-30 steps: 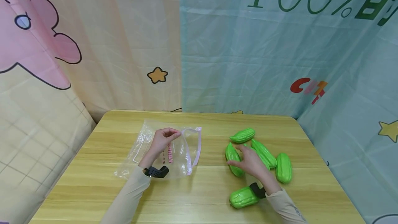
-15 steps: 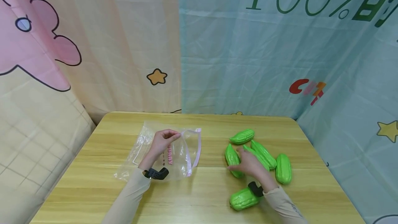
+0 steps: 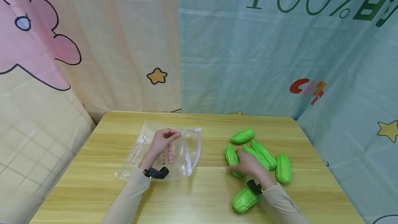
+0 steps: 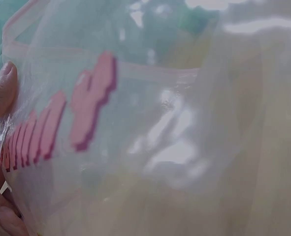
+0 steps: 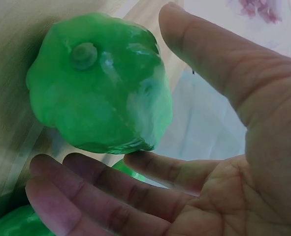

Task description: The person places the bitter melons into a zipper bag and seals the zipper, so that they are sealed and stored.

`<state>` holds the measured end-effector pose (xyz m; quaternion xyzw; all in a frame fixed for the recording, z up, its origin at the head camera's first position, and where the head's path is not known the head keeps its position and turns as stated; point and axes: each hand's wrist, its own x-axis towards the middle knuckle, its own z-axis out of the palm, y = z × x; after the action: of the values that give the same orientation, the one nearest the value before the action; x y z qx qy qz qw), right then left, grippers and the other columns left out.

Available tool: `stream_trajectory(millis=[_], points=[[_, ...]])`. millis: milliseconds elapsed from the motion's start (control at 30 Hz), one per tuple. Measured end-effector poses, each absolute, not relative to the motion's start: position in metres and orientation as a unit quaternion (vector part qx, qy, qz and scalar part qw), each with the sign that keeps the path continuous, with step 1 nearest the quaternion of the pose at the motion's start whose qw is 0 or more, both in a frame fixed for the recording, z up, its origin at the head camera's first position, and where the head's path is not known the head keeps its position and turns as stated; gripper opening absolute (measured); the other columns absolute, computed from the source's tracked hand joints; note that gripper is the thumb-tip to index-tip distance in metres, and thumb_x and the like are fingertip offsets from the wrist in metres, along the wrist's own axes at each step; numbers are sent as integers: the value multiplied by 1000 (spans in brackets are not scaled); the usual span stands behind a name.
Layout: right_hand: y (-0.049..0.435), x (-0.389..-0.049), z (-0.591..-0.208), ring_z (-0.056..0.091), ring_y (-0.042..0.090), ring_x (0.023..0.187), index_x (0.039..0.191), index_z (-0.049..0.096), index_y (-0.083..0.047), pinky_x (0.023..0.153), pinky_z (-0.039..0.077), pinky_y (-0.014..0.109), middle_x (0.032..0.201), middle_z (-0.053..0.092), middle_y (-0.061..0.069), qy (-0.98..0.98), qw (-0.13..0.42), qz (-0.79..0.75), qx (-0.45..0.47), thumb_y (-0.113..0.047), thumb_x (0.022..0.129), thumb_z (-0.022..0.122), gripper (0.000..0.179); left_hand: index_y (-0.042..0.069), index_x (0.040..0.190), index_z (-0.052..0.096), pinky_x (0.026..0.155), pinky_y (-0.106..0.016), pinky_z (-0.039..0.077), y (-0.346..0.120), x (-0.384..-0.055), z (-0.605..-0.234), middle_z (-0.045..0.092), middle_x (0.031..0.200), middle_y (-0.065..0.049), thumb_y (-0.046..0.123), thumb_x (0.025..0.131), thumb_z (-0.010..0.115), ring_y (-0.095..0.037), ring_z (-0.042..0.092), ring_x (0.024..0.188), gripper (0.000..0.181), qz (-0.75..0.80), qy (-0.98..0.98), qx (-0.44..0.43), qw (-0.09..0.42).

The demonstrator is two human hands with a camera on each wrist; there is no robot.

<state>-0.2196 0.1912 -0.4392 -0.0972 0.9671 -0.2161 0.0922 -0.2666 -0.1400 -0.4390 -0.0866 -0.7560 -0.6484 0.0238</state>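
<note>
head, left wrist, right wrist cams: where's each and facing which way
Head: head-worn, facing forward and down at the table; shows left hand, right hand and sleeves.
Left wrist: wrist-worn, facing the plastic bag; shows part of the left hand.
Right wrist: wrist-worn, facing a green gourd; shows much of the right hand.
Head and left wrist share the plastic bag.

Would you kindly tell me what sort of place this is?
Perhaps a makeshift filming booth: blue and beige cartoon fabric hangings, a yellowish wooden table and two black wrist devices suggest it.
</note>
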Motion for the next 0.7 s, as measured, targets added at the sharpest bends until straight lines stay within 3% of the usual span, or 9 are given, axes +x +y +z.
stream_trajectory(millis=[233, 700], points=[[190, -219, -435, 58, 41, 99, 127, 41, 16, 84, 45, 49, 106, 60, 28, 965, 102, -217, -108, -31, 72, 83, 84, -5, 97, 68, 78, -29, 46, -140, -266, -440, 69, 90, -5, 12, 87, 70, -17, 59, 85, 20, -649, -755, -90, 23], [194, -224, -435, 56, 42, 104, 134, 41, 9, 87, 44, 51, 113, 59, 27, 962, 121, -213, -118, -26, 70, 85, 84, -5, 96, 69, 75, -28, 46, -142, -268, -443, 69, 89, -5, 12, 88, 70, -18, 59, 83, 18, -648, -754, -99, 29]])
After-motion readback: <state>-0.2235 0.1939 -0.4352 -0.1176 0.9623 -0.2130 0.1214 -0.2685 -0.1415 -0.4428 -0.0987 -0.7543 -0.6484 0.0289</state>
